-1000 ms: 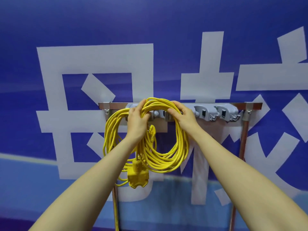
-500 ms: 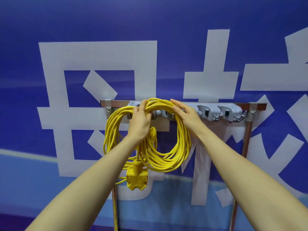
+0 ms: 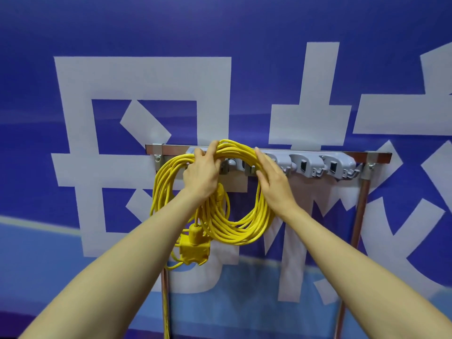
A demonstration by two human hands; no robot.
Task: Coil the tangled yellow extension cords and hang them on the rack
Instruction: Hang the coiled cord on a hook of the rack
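The left hand [image 3: 201,174] grips the top of the yellow cord coil [image 3: 244,231], which hangs in long loops against the rack [image 3: 318,152], top strands level with the grey hooks [image 3: 305,165] just behind, while the right hand [image 3: 274,182] lies flat-fingered on its right side.

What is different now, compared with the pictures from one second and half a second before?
The right hand loosened its hold: its fingers, earlier curled round the coiled yellow extension cord, now lie nearly straight on its right side. The left hand still grips the coil's top at the grey plastic hook rack. The yellow socket block still hangs below.
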